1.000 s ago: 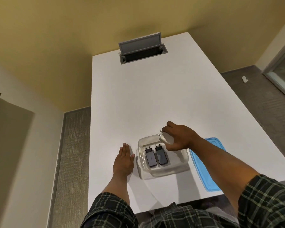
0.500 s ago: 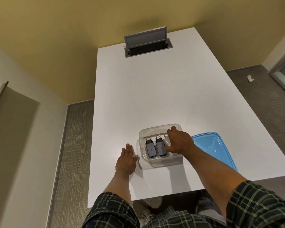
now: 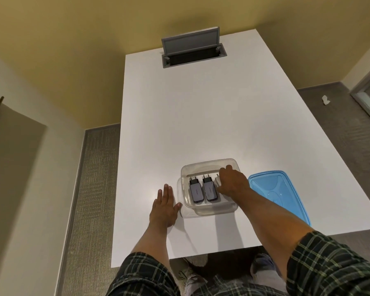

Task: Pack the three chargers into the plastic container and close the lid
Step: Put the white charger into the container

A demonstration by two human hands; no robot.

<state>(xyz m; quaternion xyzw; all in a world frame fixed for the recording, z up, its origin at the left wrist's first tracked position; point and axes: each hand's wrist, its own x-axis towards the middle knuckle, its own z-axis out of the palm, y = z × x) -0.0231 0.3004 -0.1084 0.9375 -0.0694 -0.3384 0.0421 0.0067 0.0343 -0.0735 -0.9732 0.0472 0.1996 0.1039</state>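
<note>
The chargers are found inside the clear plastic container [image 3: 209,167] on the white table [image 3: 201,114]. Two grey chargers [image 3: 196,191] [image 3: 210,189] are laid side by side, their long axes running away from the person, prongs pointed to the far end. A third one, the white charger [image 3: 217,180], is mostly hidden under the right hand [image 3: 232,181] — its direction cannot be told. The fingers are curled down over it, seemingly gripping it. The left hand [image 3: 163,208] is laid flat, fingers spread, touching the container's left side. One blue lid [image 3: 280,193] is seen just beside — off the container.
</note>
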